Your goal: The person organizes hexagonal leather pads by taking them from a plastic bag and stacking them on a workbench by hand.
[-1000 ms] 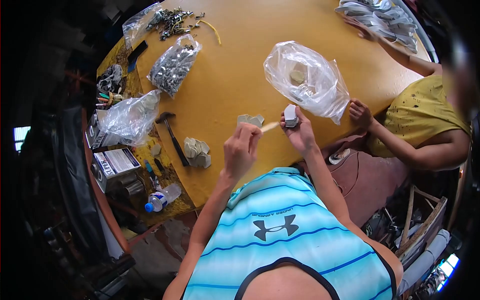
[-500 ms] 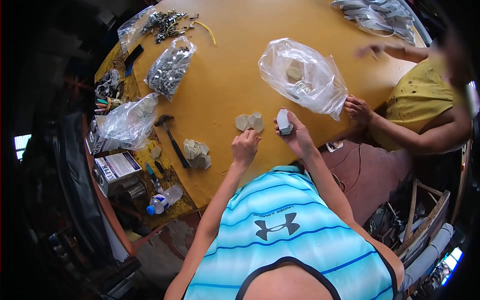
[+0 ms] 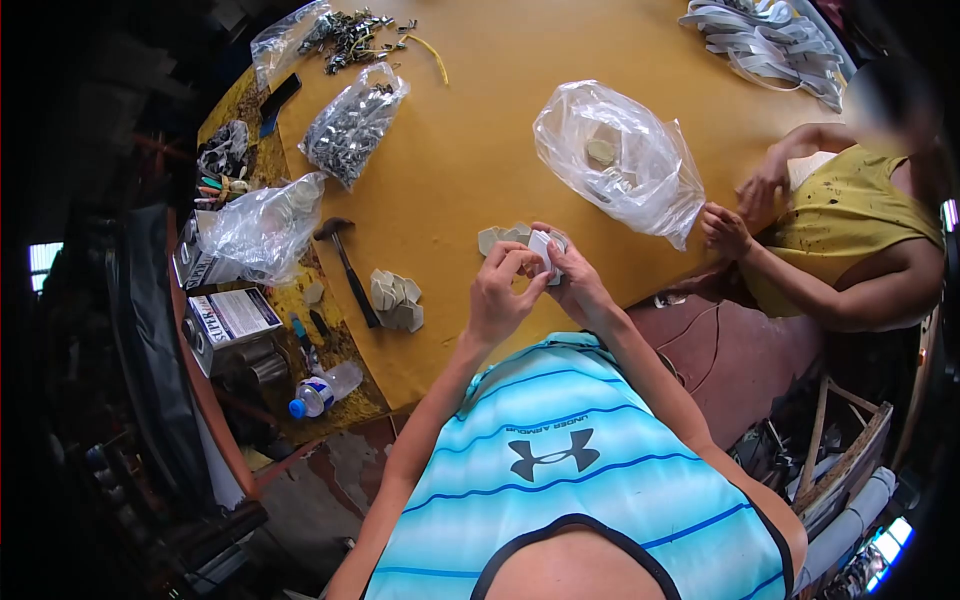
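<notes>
A stack of small white pieces (image 3: 546,252) sits in my right hand (image 3: 576,280), whose fingers wrap round it. My left hand (image 3: 503,293) meets the stack from the left, thumb and fingers closed at its edge; whether it pinches a single piece is too small to tell. Just behind my hands, pale angular pieces (image 3: 497,237) lie on the yellow table (image 3: 450,170), partly covered by my fingers. Another pile of pale pieces (image 3: 397,300) rests left of my left hand, beside a hammer (image 3: 350,275) with a black handle.
A clear bag (image 3: 625,160) lies beyond my right hand, its end held by a co-worker (image 3: 840,230) at the right. Bags of metal clips (image 3: 355,125), a crumpled plastic bag (image 3: 270,230), a can (image 3: 232,325) and a bottle (image 3: 328,390) stand or lie left. White straps (image 3: 765,45) are back right.
My left hand has come up from the table pieces to the stack in my right hand. My right hand has shifted slightly left. The co-worker's far hand has drawn back towards their body.
</notes>
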A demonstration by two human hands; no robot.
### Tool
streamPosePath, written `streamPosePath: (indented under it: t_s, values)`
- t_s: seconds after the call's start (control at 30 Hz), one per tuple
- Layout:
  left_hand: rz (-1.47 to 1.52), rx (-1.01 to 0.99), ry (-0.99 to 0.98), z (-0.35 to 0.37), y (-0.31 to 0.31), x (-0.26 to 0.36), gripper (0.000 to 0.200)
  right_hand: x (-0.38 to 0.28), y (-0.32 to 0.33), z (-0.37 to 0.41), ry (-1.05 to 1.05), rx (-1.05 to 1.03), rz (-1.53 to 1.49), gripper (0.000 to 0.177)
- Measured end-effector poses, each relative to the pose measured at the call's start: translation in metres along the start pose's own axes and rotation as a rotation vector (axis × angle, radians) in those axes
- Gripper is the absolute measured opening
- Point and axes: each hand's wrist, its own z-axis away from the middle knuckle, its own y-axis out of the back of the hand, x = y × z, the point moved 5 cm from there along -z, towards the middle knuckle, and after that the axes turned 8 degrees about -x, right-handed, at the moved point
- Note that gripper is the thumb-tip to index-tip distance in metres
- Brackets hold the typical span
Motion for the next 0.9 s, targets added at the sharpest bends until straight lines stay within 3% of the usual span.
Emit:
streamPosePath:
  t_s: [0.27, 0.4, 0.57, 0.63, 0.67, 0.73, 0.83, 0.9]
  values:
    - [-0.219, 0.061, -0.156, 0.002, -0.002, 0.003, 0.009, 0.002, 0.003, 0.005, -0.028, 0.002, 0.024, 0.047]
    - [-0.321, 0.089, -0.029, -0.009, 0.015, -0.013, 0.007, 0.003, 0.003, 0.006, -0.040, -0.103, -0.008, 0.048]
    - [-0.471, 0.072, 0.205, -0.029, 0.060, -0.061, 0.010, 0.001, 0.016, 0.018, -0.088, -0.068, -0.015, 0.047]
    - [-0.564, -0.223, 0.222, -0.031, 0.060, -0.072, 0.014, -0.001, 0.024, 0.021, -0.084, -0.033, -0.033, 0.046]
    - [-0.565, -0.221, 0.221, -0.031, 0.061, -0.074, 0.014, -0.003, 0.027, 0.022, -0.071, -0.007, -0.021, 0.045]
    - [-0.583, -0.500, 0.244, -0.028, 0.047, -0.086, 0.015, -0.007, 0.027, 0.022, -0.057, 0.021, -0.012, 0.045]
    - [-0.634, -0.665, 0.208, -0.028, 0.031, -0.106, 0.011, -0.014, 0.022, 0.019, -0.039, 0.043, -0.006, 0.044]
    - [-0.673, -0.625, 0.149, -0.035, 0.025, -0.117, 0.009, -0.016, 0.014, 0.016, -0.037, -0.021, -0.016, 0.045]
